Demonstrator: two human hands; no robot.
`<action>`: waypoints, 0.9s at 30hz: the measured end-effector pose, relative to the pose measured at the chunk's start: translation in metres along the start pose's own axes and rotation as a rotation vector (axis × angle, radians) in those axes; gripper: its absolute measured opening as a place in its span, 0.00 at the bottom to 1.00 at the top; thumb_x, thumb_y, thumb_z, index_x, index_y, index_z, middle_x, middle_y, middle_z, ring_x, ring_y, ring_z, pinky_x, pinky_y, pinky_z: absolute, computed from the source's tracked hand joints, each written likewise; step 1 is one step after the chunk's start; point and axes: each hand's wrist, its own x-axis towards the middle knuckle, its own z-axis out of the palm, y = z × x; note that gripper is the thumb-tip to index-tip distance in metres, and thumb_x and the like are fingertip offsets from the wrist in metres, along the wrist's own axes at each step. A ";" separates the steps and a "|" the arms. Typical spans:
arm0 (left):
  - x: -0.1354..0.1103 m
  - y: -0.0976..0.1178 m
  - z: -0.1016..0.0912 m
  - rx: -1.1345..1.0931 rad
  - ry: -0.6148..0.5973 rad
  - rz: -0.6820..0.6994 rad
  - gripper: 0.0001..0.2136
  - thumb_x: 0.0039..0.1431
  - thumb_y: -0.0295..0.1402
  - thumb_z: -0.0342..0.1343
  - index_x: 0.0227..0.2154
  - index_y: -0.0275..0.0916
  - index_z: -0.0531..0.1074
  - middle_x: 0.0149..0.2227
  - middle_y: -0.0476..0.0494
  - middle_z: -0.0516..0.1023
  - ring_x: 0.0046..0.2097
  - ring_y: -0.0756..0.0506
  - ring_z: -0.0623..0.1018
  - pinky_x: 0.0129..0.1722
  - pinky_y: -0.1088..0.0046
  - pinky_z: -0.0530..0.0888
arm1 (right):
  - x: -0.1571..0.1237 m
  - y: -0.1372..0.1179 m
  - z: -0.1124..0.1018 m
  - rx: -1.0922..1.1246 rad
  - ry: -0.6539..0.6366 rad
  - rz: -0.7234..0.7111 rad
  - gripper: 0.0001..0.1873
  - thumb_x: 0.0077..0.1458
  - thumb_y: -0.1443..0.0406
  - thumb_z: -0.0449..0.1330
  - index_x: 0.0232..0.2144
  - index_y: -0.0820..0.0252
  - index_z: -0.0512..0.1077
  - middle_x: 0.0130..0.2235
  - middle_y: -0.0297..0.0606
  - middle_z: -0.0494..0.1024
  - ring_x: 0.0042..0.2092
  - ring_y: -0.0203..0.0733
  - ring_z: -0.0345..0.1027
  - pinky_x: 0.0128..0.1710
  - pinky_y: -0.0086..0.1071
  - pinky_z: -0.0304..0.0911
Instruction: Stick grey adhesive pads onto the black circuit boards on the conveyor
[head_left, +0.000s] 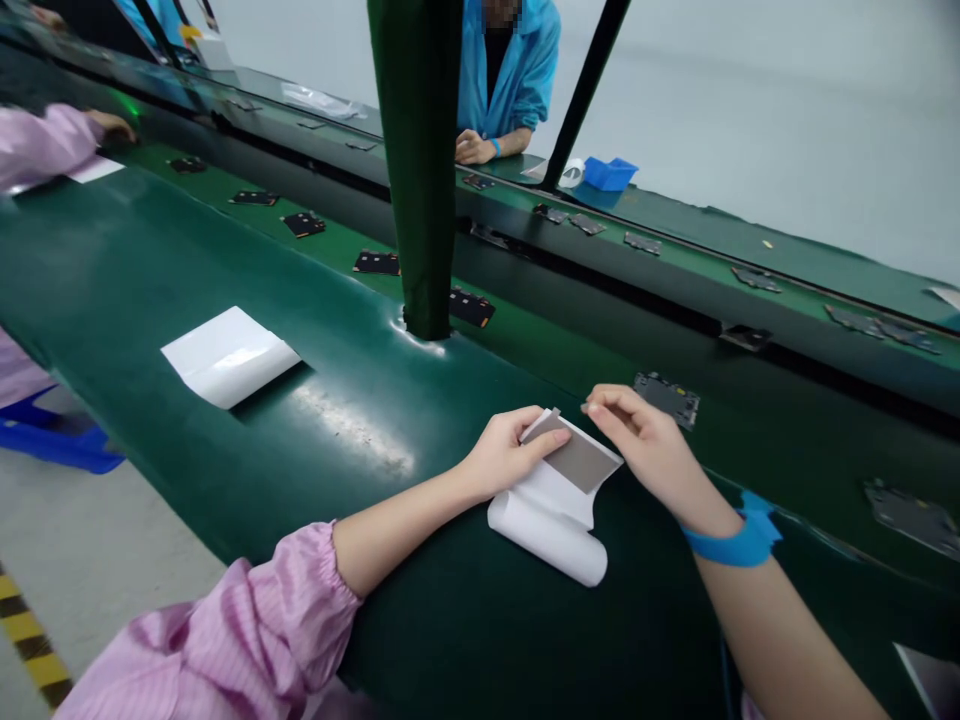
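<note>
My left hand (510,450) is closed on a sheet of white backing paper (551,495), thumb on top. A grey rectangular sticker (585,458) lies on its upper part, with a small tab standing at the top edge. The paper's lower end curls into a roll (551,545) over the green bench. To the right of the sheet, apart from it, is my right hand (645,435), thumb and forefinger pinched together. Whatever may be between those fingertips is too small to make out. A dark circuit board (670,400) lies just beyond my right hand, on the green strip.
A curled white sheet (231,355) rests on the bench (360,365) to the left. A green-wrapped post (420,170) rises ahead. Several boards, such as one board (911,515), line the strip. Across sits a co-worker in blue (517,75); a pink sleeve (45,145) reaches in at left.
</note>
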 end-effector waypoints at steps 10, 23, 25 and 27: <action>0.009 0.009 -0.031 -0.050 0.066 -0.090 0.11 0.56 0.39 0.55 0.26 0.36 0.68 0.26 0.49 0.69 0.30 0.50 0.69 0.28 0.76 0.65 | 0.170 0.040 0.055 -0.187 -0.078 -0.120 0.21 0.51 0.47 0.56 0.24 0.58 0.71 0.32 0.41 0.76 0.36 0.46 0.68 0.39 0.39 0.63; 0.014 0.004 -0.032 0.002 0.055 -0.093 0.10 0.55 0.38 0.55 0.25 0.37 0.67 0.25 0.49 0.67 0.29 0.50 0.67 0.26 0.76 0.64 | 0.212 0.064 0.054 -0.298 -0.316 -0.176 0.16 0.51 0.54 0.56 0.25 0.59 0.75 0.32 0.41 0.77 0.35 0.44 0.68 0.37 0.36 0.62; 0.014 0.004 -0.032 0.005 0.052 -0.091 0.10 0.55 0.38 0.54 0.25 0.37 0.67 0.25 0.49 0.67 0.29 0.50 0.68 0.26 0.76 0.64 | 0.212 0.064 0.052 -0.317 -0.344 -0.177 0.15 0.51 0.54 0.56 0.24 0.59 0.74 0.32 0.41 0.77 0.35 0.44 0.68 0.36 0.36 0.62; 0.014 0.004 -0.032 0.008 0.046 -0.086 0.11 0.55 0.38 0.54 0.25 0.36 0.67 0.25 0.48 0.68 0.30 0.50 0.68 0.26 0.76 0.65 | 0.211 0.065 0.051 -0.349 -0.342 -0.172 0.15 0.51 0.55 0.57 0.23 0.58 0.74 0.32 0.41 0.77 0.36 0.44 0.67 0.37 0.36 0.62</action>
